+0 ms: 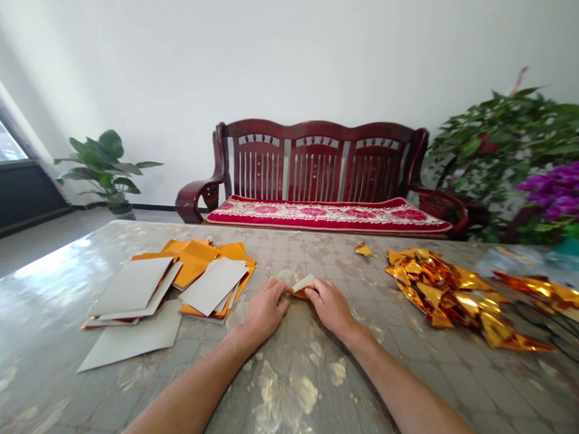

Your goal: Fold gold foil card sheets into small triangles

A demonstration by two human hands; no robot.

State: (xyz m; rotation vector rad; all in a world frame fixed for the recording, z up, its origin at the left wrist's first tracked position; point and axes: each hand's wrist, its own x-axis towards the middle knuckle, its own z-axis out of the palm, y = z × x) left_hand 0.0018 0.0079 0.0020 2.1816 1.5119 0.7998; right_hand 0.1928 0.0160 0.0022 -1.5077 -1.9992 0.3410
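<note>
My left hand [266,310] and my right hand [331,304] meet at the middle of the table, both pinching a small folded paper [303,284], white on one side and gold on the other. It lies low against the tabletop between my fingertips. To the left lies a spread of flat sheets [173,282], gold-faced and white-backed. On the right sits a heap of folded gold foil pieces [451,295].
The marbled grey table [288,381] fills the foreground. One stray gold piece [364,249] lies near the far edge. More gold foil [548,290] and dark cords [558,324] sit far right. Behind stand a red wooden bench [319,180] and potted plants [514,155].
</note>
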